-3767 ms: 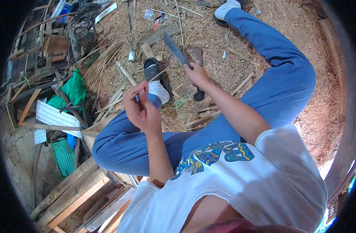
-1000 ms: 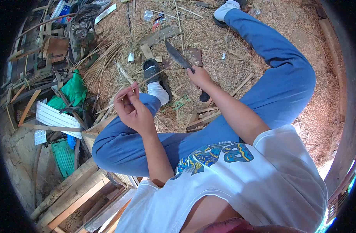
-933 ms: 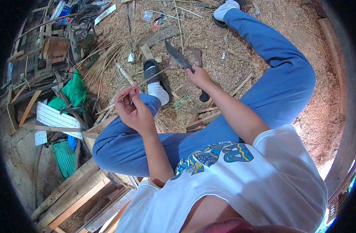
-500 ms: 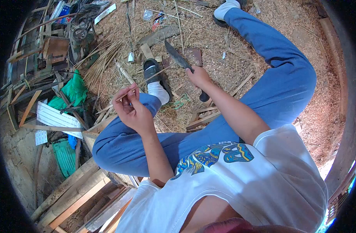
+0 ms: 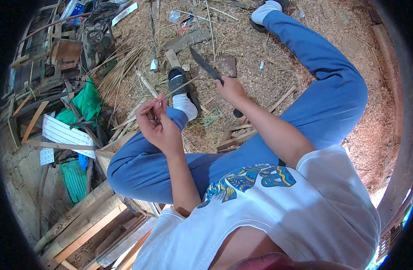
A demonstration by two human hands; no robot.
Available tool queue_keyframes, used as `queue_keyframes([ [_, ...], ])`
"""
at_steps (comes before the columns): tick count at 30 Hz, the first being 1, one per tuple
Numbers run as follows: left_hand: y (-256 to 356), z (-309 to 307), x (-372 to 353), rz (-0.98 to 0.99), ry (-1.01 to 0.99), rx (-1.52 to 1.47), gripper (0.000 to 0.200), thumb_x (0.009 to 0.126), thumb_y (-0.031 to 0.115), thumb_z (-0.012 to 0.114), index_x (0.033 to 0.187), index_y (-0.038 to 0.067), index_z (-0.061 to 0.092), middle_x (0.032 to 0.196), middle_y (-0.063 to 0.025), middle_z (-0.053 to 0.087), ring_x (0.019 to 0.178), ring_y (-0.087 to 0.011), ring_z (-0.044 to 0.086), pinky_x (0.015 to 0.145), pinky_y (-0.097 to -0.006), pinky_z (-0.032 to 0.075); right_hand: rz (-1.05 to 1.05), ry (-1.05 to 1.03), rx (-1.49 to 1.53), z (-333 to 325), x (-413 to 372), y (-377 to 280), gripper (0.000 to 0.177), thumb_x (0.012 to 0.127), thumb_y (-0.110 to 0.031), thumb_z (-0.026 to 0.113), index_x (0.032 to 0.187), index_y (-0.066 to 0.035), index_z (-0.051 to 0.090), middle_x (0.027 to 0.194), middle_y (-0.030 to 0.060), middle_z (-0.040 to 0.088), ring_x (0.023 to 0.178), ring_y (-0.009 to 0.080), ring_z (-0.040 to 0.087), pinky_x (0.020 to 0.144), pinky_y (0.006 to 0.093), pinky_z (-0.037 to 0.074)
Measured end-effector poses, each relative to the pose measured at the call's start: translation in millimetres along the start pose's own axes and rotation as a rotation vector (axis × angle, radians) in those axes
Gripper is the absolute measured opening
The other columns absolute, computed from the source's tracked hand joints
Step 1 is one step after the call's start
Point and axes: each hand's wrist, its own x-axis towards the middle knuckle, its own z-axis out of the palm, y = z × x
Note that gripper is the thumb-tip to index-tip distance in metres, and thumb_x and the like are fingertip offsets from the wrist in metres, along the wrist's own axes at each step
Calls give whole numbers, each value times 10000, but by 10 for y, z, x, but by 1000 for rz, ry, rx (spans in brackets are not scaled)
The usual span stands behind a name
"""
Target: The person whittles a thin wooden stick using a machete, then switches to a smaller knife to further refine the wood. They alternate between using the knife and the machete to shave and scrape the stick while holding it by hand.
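Note:
My left hand (image 5: 159, 126) pinches a thin wooden stick (image 5: 185, 84) between thumb and fingers. The stick slants up to the right, its far end close to the blade of a large knife (image 5: 204, 64). My right hand (image 5: 231, 92) is wrapped round the knife, and its dark handle end shows below the fist. The blade points up and left, over the littered ground. Beneath the stick is my foot in a black sandal (image 5: 176, 81) and white sock.
Wood shavings (image 5: 278, 54) cover the ground. A bundle of thin sticks (image 5: 121, 72) lies to the left, near a green plastic bag (image 5: 86, 105). Scrap wood and a teal plastic piece (image 5: 74, 180) crowd the left side. Short wood pieces (image 5: 236, 137) lie between my legs.
My left hand has shifted slightly right with the stick, and its fingers have turned a little. My right hand and the knife stay nearly where they were.

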Motion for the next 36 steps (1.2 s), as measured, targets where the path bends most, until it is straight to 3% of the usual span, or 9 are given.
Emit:
queue_keyframes([
  [10,-19,-117,28,-59,44,-10,89,1035,-73,482,1116,-40,500,1103,-152,602,1101,-258,678,991,-391,592,-336,-79,95,-209,-401,-756,324,974,-398,598,1038,-94,690,819,204,708,794,449,687,739,554,545],
  [13,-44,-136,28,-36,25,3,94,1037,-68,483,1124,-34,495,1105,-161,614,1101,-255,679,989,-381,590,-232,-109,82,-244,-326,-615,340,974,-395,595,1051,-80,695,850,211,711,826,441,689,756,548,540],
  [16,-56,-143,57,-31,14,23,101,1037,-69,478,1128,-26,487,1105,-162,616,1101,-253,680,986,-367,587,-80,-90,104,93,57,101,373,977,-396,579,1066,-51,692,893,219,714,871,429,691,777,540,533],
  [19,-28,-94,60,-55,23,-15,104,1036,-74,468,1126,-21,479,1103,-154,608,1099,-250,679,984,-355,584,154,-81,75,-14,123,374,411,974,-405,575,1067,-20,686,919,224,713,907,417,691,796,529,528],
  [22,-13,-38,85,-33,-8,-15,125,1030,-89,446,1129,-15,467,1108,-147,589,1113,-250,670,984,-350,579,48,-11,8,-8,118,310,404,974,-418,578,1070,-41,687,878,217,705,863,421,687,774,526,529],
  [29,-102,-163,97,-57,33,-17,281,956,-177,334,1140,4,445,1145,-141,549,1178,-269,639,999,-360,562,-252,-85,101,-67,-93,-269,373,952,-445,605,1075,-104,694,823,203,699,807,427,684,735,522,534],
  [36,-190,-247,149,-91,72,-23,290,948,-182,337,1138,8,446,1157,-132,532,1164,-271,650,1006,-366,557,-39,-40,83,42,-32,189,387,940,-453,609,1064,-96,695,855,208,707,824,419,693,744,538,535],
])
